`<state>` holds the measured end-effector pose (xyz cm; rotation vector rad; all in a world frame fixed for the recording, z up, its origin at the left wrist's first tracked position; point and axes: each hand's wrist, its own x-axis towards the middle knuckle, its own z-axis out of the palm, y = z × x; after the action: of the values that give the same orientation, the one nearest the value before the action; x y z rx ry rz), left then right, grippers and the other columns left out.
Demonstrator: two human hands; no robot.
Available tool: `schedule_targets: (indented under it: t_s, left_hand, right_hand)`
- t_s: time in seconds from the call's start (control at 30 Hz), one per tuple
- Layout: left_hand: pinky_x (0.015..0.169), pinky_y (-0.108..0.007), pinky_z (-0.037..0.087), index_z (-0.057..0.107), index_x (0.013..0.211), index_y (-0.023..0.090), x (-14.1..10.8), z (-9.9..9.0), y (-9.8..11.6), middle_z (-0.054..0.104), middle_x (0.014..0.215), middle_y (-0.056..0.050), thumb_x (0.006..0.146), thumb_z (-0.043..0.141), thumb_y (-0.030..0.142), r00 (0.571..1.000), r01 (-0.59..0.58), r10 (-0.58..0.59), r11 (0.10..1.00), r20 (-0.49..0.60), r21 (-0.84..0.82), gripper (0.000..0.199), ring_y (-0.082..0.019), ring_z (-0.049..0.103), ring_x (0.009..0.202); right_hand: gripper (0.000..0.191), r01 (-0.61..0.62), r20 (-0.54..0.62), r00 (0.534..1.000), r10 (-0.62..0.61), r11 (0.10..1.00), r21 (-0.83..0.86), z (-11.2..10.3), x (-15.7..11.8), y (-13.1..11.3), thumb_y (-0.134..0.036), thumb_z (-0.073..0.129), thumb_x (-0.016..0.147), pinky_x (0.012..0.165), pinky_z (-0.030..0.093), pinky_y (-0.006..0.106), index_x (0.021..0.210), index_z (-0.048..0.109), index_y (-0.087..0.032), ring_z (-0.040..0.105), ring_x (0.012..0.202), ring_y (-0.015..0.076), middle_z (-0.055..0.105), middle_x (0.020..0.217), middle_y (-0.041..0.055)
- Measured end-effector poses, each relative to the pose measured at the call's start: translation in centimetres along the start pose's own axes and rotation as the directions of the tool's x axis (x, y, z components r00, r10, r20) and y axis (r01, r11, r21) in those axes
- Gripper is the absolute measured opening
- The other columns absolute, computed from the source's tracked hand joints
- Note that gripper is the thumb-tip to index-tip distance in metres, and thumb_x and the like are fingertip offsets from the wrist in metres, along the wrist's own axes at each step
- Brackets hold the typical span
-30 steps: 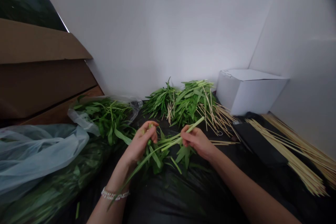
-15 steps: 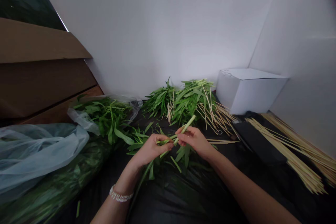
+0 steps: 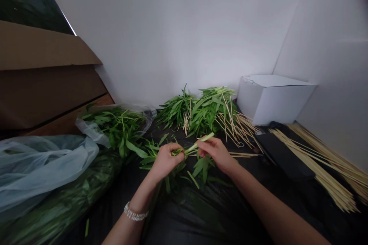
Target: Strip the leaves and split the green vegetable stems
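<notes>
A pale green stem (image 3: 193, 147) lies between my two hands at the middle of the view. My left hand (image 3: 169, 159) is closed on its lower left part, thumb and fingers together. Pinched near the stem's thick upper right end is my right hand (image 3: 212, 152). Loose leaves (image 3: 202, 167) hang and lie just below the hands on the black sheet (image 3: 198, 214), along with a short cut piece of stem (image 3: 193, 180).
Leafy bundles with thin sticks (image 3: 211, 107) stand against the wall. Plastic bags of greens (image 3: 46, 164) and a cardboard box (image 3: 43, 88) are left. A white box (image 3: 276, 97), a black case (image 3: 283, 155) and long sticks (image 3: 324, 176) are right.
The stem has tilted to a flatter angle between the hands. My left hand has shifted slightly left, and my right hand slightly right, opening a wider gap between them.
</notes>
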<state>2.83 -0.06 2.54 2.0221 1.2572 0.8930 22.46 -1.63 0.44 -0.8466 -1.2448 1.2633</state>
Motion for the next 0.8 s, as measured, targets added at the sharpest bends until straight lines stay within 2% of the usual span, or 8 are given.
schedule_targets:
  t_s: [0.1, 0.27, 0.37, 0.5, 0.57, 0.67, 0.73, 0.8]
  left_hand:
    - [0.062, -0.025, 0.040, 0.065, 0.061, 0.016, 0.1, 0.2, -0.1, 0.060, 0.063, 0.001, 0.065, 0.056, 0.020, 0.997, 0.031, -0.035, 0.998, -0.071, -0.051, 0.010, -0.015, 0.054, 0.064]
    - [0.048, -0.020, 0.031, 0.061, 0.059, 0.015, 0.6, -0.7, -0.9, 0.050, 0.053, 0.003, 0.063, 0.057, 0.023, 0.959, 0.156, -0.242, 0.885, -0.147, -0.438, 0.010, -0.009, 0.042, 0.051]
    - [0.044, -0.016, 0.031, 0.054, 0.058, 0.015, 0.9, -2.7, -1.4, 0.046, 0.054, 0.004, 0.063, 0.058, 0.021, 0.930, 0.105, -0.335, 0.629, -0.148, -0.770, 0.009, -0.007, 0.039, 0.049]
    - [0.049, -0.015, 0.042, 0.043, 0.063, 0.017, 0.6, -5.9, -1.2, 0.040, 0.056, 0.006, 0.069, 0.056, 0.014, 0.969, 0.139, -0.218, 0.098, 0.115, -0.985, 0.014, -0.006, 0.044, 0.050]
    - [0.041, -0.010, 0.034, 0.044, 0.069, 0.017, 0.2, -6.9, -1.0, 0.036, 0.054, 0.008, 0.075, 0.053, 0.010, 0.974, 0.167, -0.160, 0.014, 0.162, -0.986, 0.012, -0.004, 0.040, 0.045]
    - [0.032, -0.008, 0.018, 0.047, 0.074, 0.017, -0.2, -7.2, -0.9, 0.035, 0.054, 0.009, 0.082, 0.054, 0.016, 0.973, 0.223, -0.106, 0.171, 0.207, -0.960, 0.010, -0.001, 0.027, 0.037]
    - [0.033, -0.011, 0.016, 0.049, 0.073, 0.017, -0.3, -6.7, -1.2, 0.036, 0.053, 0.009, 0.081, 0.060, 0.025, 0.974, 0.224, -0.119, 0.452, 0.190, -0.864, 0.016, -0.002, 0.024, 0.037]
    - [0.038, -0.013, 0.023, 0.053, 0.071, 0.016, -0.1, -5.7, -1.6, 0.041, 0.051, 0.008, 0.075, 0.068, 0.031, 0.976, 0.211, -0.135, 0.766, 0.168, -0.607, 0.021, -0.004, 0.032, 0.041]
  right_hand:
    - [0.029, -0.011, -0.006, 1.000, 0.011, 1.000, 0.014, 0.2, -0.1, 0.1, -0.047, 0.072, 0.073, 0.053, 0.042, 0.026, 0.077, 0.067, -0.018, 0.053, 0.051, 0.0111, 0.062, 0.057, -0.0017]
    - [0.027, -0.012, -0.051, 0.999, 0.020, 0.988, 0.154, 0.2, 0.1, 0.0, -0.043, 0.074, 0.072, 0.050, 0.040, 0.024, 0.078, 0.069, -0.017, 0.052, 0.049, 0.0108, 0.063, 0.056, -0.0013]
    - [0.025, 0.038, -0.130, 0.992, 0.002, 0.952, 0.304, -0.4, 0.3, -0.7, -0.041, 0.076, 0.070, 0.047, 0.037, 0.022, 0.074, 0.068, -0.017, 0.051, 0.048, 0.0092, 0.061, 0.055, -0.0021]
    - [0.024, -0.024, -0.053, 0.998, 0.045, 0.941, 0.339, -0.9, 0.1, -1.4, -0.039, 0.075, 0.071, 0.042, 0.034, 0.019, 0.075, 0.068, -0.016, 0.050, 0.047, 0.0075, 0.062, 0.057, -0.0016]
    - [0.025, -0.088, 0.069, 0.995, 0.072, 0.956, 0.279, -0.8, -0.2, -1.3, -0.040, 0.072, 0.073, 0.039, 0.031, 0.018, 0.076, 0.068, -0.016, 0.049, 0.044, 0.0066, 0.062, 0.058, -0.0011]
    - [0.026, -0.146, 0.281, 0.954, 0.109, 0.982, 0.117, -0.3, -0.8, -1.0, -0.040, 0.069, 0.076, 0.037, 0.030, 0.017, 0.080, 0.069, -0.015, 0.050, 0.043, 0.0065, 0.063, 0.060, -0.0003]
    - [0.027, -0.161, 0.404, 0.900, 0.161, 0.986, -0.034, 0.0, -1.1, -0.9, -0.041, 0.069, 0.077, 0.039, 0.032, 0.017, 0.083, 0.070, -0.015, 0.052, 0.045, 0.0069, 0.065, 0.062, 0.0001]
    - [0.028, -0.157, 0.493, 0.840, 0.227, 0.971, -0.179, 0.2, -1.3, -0.8, -0.041, 0.070, 0.076, 0.041, 0.035, 0.017, 0.087, 0.071, -0.016, 0.053, 0.047, 0.0071, 0.066, 0.065, 0.0000]
